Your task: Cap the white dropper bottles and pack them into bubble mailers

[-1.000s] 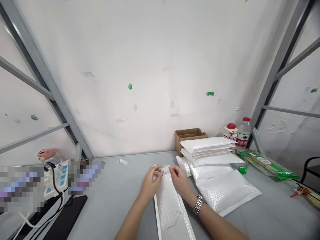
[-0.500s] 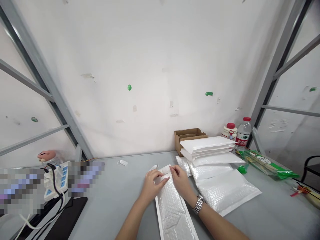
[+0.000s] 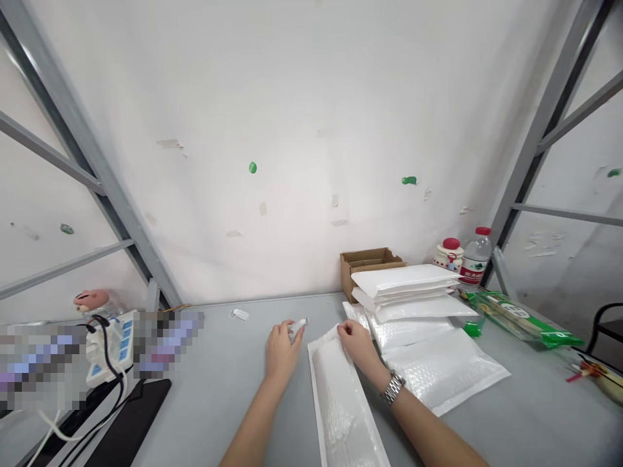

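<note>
A long white bubble mailer (image 3: 341,402) lies in front of me, with its top end pointing toward the wall. My right hand (image 3: 357,340), with a metal watch on the wrist, pinches the mailer's top right corner. Left of the mailer, my left hand (image 3: 283,350) has its thumb and fingers closed around a small white item (image 3: 298,329). What kind of item it is I cannot make out, as the fingers cover part of it. Close by on the right lie more white bubble mailers (image 3: 448,370), some of them in a stack (image 3: 403,282).
Behind the stack is an open cardboard box (image 3: 348,275). A red-capped water bottle (image 3: 477,256), a white jar (image 3: 448,254) and a green packet (image 3: 523,318) sit at the right. A small white tag (image 3: 240,314) and a power strip (image 3: 124,347) with cables are leftward.
My left hand has let go of the mailer's top end and moved left onto the small white item. My right hand keeps its pinch on the mailer, whose top now lies more open to view.
</note>
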Motion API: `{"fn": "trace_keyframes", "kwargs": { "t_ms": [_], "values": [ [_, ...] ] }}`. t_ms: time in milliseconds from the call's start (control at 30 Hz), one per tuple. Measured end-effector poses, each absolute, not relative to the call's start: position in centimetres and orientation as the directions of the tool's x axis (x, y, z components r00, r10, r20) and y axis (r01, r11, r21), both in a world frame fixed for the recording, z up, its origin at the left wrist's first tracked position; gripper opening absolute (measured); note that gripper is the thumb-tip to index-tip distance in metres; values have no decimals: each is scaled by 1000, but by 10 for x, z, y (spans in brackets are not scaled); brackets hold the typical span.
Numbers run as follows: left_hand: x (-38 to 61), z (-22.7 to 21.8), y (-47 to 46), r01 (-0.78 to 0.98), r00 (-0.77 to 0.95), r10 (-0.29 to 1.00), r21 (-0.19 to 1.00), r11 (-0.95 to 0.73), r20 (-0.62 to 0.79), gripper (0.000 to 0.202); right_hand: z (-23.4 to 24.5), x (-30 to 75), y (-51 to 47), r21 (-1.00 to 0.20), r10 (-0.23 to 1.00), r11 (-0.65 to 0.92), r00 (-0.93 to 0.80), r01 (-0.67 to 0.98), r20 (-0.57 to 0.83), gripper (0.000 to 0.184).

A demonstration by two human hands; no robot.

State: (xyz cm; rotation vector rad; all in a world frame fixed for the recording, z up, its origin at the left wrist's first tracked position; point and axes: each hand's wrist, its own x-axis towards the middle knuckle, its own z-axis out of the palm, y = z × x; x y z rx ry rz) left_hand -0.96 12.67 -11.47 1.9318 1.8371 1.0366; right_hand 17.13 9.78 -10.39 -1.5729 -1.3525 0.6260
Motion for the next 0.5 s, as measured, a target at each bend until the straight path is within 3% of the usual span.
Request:
{"fn": "trace_keyframes", "kwargs": {
  "t_ms": [133, 200, 333, 500],
  "values": [
    [-7, -120, 130, 905, 9, 930, 392, -164, 368, 35, -109, 171, 98, -822, 957, 2, 239, 569, 167, 21],
    [-8, -119, 131, 938, -2, 923, 320, -131, 385, 30, -111, 170, 98, -811, 956, 9, 233, 586, 179, 21],
    [-14, -119, 132, 942, 4, 919, 305, -136, 395, 28, -115, 170, 99, -798, 953, 28, 224, 602, 202, 24],
    [-16, -120, 132, 904, 59, 930, 376, -204, 363, 18, -118, 171, 100, -792, 956, 39, 209, 609, 208, 24]
  ]
}}
